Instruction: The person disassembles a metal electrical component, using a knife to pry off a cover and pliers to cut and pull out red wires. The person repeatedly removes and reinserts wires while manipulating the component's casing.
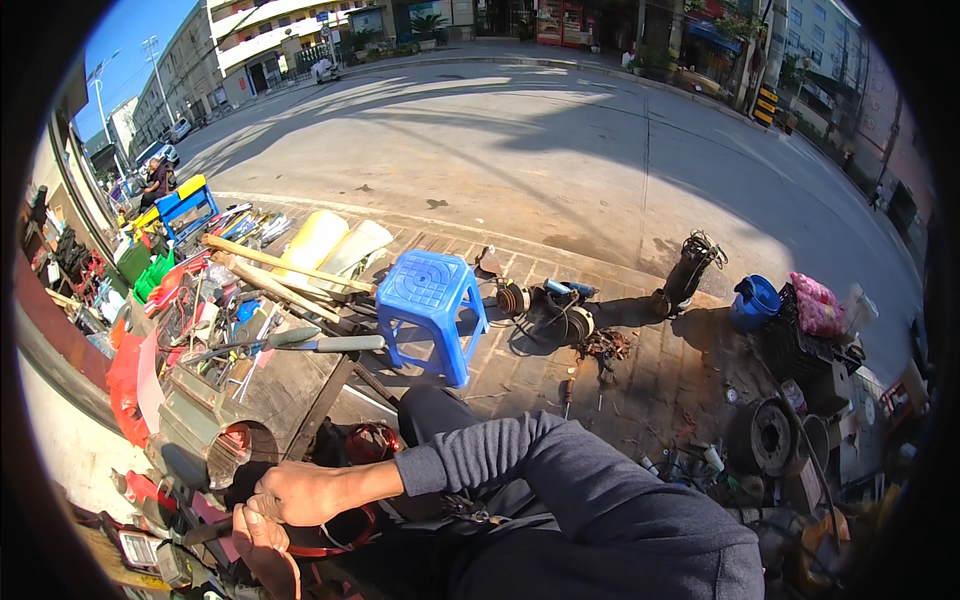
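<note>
My right hand [307, 491], in a grey sleeve, reaches across to the left and is curled into a fist. Right below it is my left hand [264, 551], its bent fingertips close to the right hand's fingers. Whatever lies between the fingers is too small or hidden to make out. A loop of red enamelled wire [341, 551] runs beside the left hand over my dark-clothed lap. Farther up, another coil of red wire [371, 442] sits by my knee. Just beyond my hands stands a grey-green metal machine housing [187, 420] with a round opening.
A blue plastic stool [424, 285] stands ahead on the paving. Long-handled shears [330, 344] lie across a cluttered workbench [307, 382]. Motor parts [574, 322], a screwdriver [568, 396] and a dark submersible pump [686, 274] are beyond. A blue bucket [754, 302] stands right.
</note>
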`<state>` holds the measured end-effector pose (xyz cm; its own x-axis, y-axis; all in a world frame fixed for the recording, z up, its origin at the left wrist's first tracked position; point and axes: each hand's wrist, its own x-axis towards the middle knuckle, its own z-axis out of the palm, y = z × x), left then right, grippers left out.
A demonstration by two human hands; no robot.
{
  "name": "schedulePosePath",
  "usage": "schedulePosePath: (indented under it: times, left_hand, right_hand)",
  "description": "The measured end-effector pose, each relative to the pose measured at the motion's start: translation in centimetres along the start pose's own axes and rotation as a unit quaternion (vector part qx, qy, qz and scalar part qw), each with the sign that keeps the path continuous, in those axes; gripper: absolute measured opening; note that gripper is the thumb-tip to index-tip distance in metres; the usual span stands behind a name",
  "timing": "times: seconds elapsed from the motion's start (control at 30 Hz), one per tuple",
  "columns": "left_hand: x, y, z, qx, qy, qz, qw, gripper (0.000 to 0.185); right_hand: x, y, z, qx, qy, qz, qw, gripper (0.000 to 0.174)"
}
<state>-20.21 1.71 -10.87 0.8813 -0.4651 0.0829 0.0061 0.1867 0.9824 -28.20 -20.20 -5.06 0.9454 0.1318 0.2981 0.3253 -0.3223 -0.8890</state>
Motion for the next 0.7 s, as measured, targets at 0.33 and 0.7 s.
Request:
schedulePosePath:
  times: [0.33, 0.7]
  left_hand:
    - [-1.1, 1.2, 5.4, 0.126, 0.086, 0.125, 0.98, 0.043]
    - [-1.4, 2.4, 6.4, 0.076, 0.086, -0.031, 0.993, 0.052]
  right_hand:
    - [0.2, -1.2, -0.8, -0.036, 0.017, -0.044, 0.998, 0.043]
    - [1.1, -0.7, 0.3, -0.04, 0.1, -0.029, 0.994, 0.036]
